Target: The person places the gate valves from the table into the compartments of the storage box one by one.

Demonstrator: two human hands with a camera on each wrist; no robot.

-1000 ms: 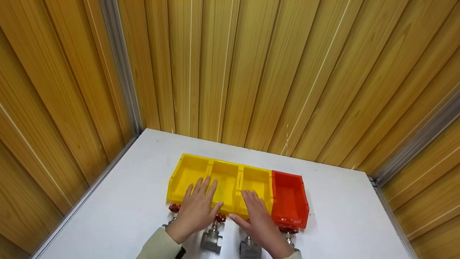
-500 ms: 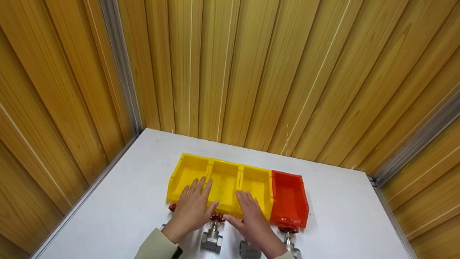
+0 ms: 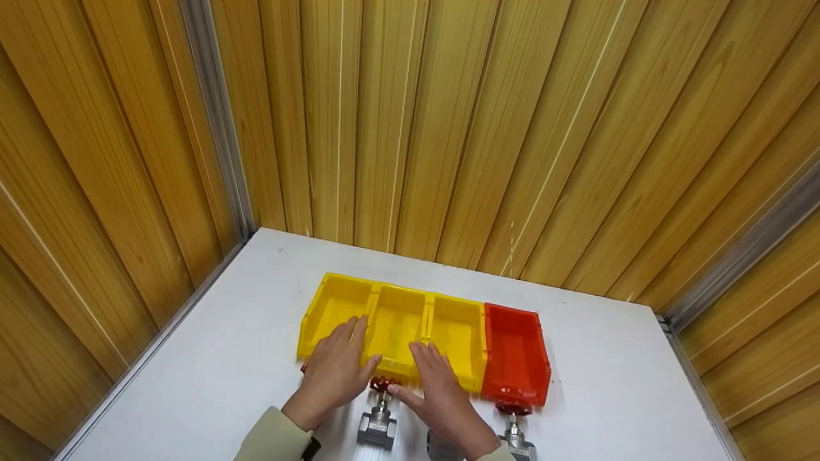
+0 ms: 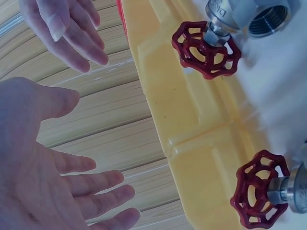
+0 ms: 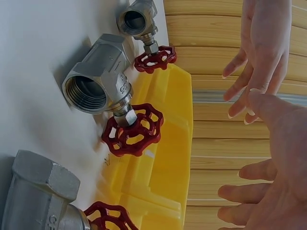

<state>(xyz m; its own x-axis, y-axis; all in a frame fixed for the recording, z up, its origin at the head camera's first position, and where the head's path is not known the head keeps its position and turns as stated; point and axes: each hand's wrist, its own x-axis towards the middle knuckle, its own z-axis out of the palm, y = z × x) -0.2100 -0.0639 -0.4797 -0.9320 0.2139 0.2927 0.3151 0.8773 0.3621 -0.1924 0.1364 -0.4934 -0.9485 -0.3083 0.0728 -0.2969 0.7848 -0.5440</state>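
In the head view my left hand [image 3: 333, 374] hovers over the front of the left and middle yellow bins [image 3: 336, 298], fingers extended. My right hand [image 3: 442, 397] is beside it, fingers straight, overlapping the front edge of the yellow bins. Neither hand holds anything. Metal gate valves [image 3: 378, 428] with red handwheels [image 3: 383, 384] stand in a row before the bins; some are partly hidden by the hands. Both wrist views show the hands raised above the valves, such as the threaded valve [image 5: 98, 76] and its red handwheel [image 5: 136, 132], with air between.
A red bin [image 3: 517, 352] adjoins the yellow ones on the right, with another valve [image 3: 516, 438] in front of it. The row sits on a white tabletop [image 3: 615, 384]. Wood-patterned panels [image 3: 423, 128] and metal posts [image 3: 218, 115] enclose the table on the back and sides.
Both hands have drifted a little to the left over the bins, their fingers still extended. More of the right-hand valve now shows; bins and valves have stayed in place.
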